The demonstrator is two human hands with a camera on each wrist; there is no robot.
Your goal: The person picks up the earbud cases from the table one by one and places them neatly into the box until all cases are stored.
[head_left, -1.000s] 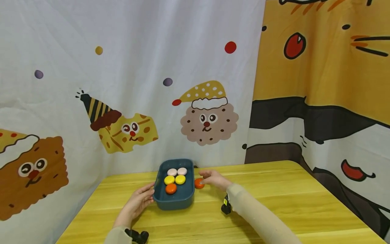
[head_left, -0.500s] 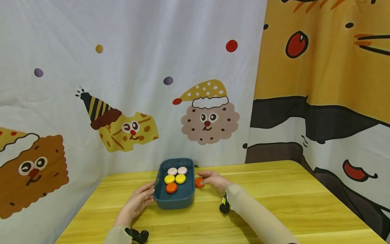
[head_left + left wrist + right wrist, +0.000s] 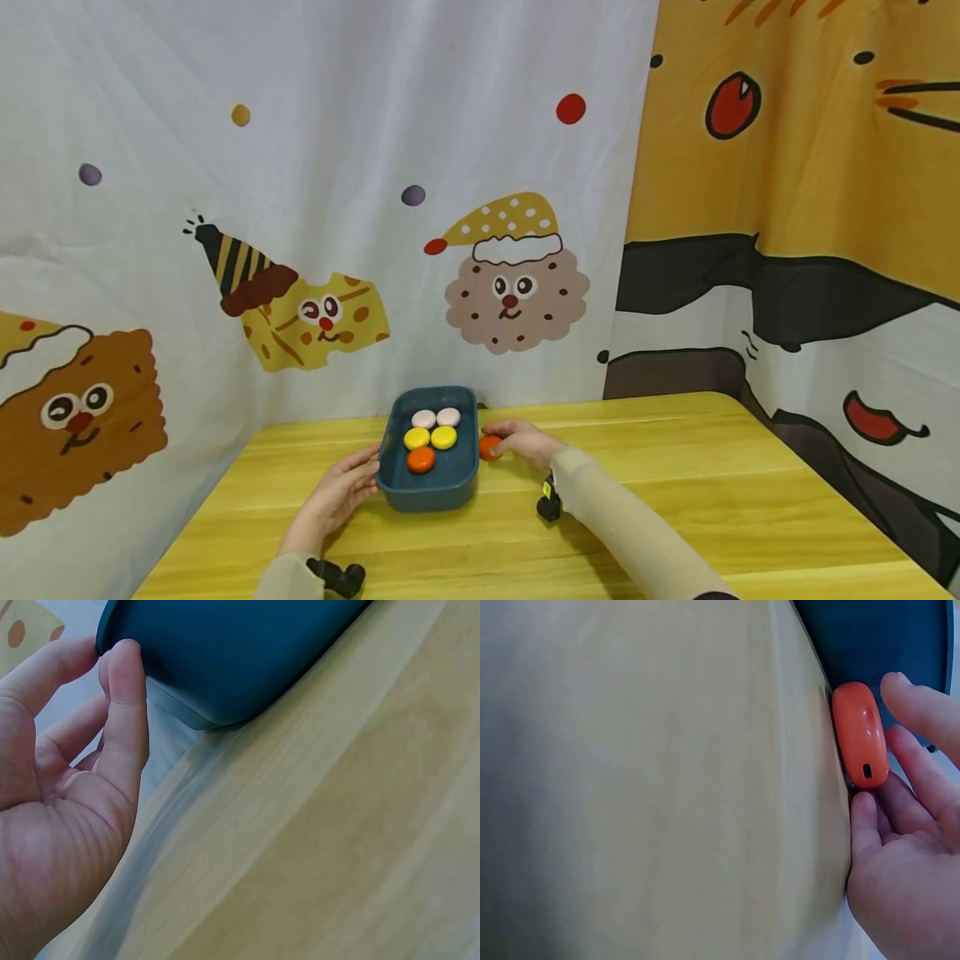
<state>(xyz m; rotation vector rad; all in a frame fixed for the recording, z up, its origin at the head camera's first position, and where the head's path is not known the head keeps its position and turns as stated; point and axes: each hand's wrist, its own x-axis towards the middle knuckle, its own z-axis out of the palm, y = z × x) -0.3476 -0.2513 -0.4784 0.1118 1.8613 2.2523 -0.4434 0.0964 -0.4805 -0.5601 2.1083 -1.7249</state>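
Observation:
A deep blue-green rectangular box [image 3: 428,499] stands on the table, with two pale pink, two yellow and one orange disc [image 3: 421,459] inside. My left hand [image 3: 335,498] is at the box's left side, its fingertips touching the rim and outer wall [image 3: 217,660]. Beside the box's right wall, a second orange disc [image 3: 859,735] lies on the table; it is glossy, with rounded edges and a small dark slot. My right hand [image 3: 528,442] is around this disc, fingers relaxed at its far side. The thumb [image 3: 919,705] stands apart over it in the right wrist view.
The light wood table [image 3: 660,483] runs to a white curtain [image 3: 330,167] with cartoon prints behind the box. A yellow and dark printed cloth [image 3: 795,192] hangs along the right. Black straps with small cameras [image 3: 549,500] sit on both wrists.
The head view has shifted slightly. Both hands, the box and the discs keep nearly the same places, with my right hand staying at the orange disc.

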